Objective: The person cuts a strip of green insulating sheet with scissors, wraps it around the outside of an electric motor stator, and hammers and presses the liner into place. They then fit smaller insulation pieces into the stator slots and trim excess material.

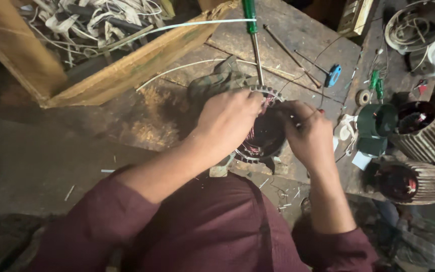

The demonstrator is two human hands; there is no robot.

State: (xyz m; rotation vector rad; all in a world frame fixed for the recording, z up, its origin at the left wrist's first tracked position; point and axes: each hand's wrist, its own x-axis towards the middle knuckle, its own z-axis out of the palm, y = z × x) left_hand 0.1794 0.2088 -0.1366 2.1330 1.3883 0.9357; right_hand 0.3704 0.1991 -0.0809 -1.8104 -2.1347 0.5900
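Observation:
A round motor stator [266, 135] with copper-coloured windings lies on the worn workbench [167, 121] in front of me. My left hand [227, 121] rests over its left rim, fingers curled onto the toothed edge. My right hand [309, 135] grips the right rim, with a thin wire pinched at its fingertips. A green-handled screwdriver [252, 38] lies just beyond the stator, its shaft pointing at it. A crumpled dark cloth [217, 83] sits under the stator's far left side.
A wooden crate [127, 68] of tangled white cords stands at the back left. Two ribbed motor housings [419, 179] and rolls of green tape [377, 121] sit at right. A blue-handled tool [333, 75], thin rods and wire scraps lie behind.

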